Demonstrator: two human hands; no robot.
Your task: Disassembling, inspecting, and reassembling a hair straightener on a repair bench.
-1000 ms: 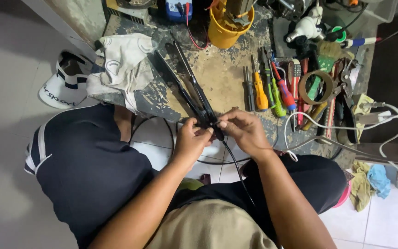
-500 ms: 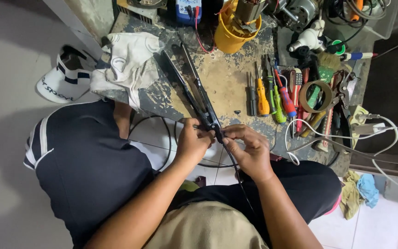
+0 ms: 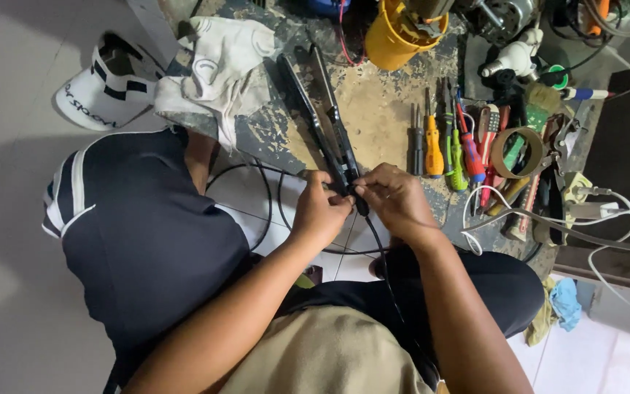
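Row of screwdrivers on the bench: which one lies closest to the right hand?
The orange-handled screwdriver, just beyond the right hand. The green-handled screwdriver and red-handled screwdriver lie farther right, toward the tape roll.

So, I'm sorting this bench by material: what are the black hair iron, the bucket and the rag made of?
Hair iron: looks like matte black plastic, dull sheen. Bucket: probably plastic, uniformly glossy yellow. Rag: soft whitish cloth, crumpled into folds.

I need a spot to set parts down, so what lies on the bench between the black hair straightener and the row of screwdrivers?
Head view: between the hair straightener and the screwdrivers lies only bare, stained benchtop.
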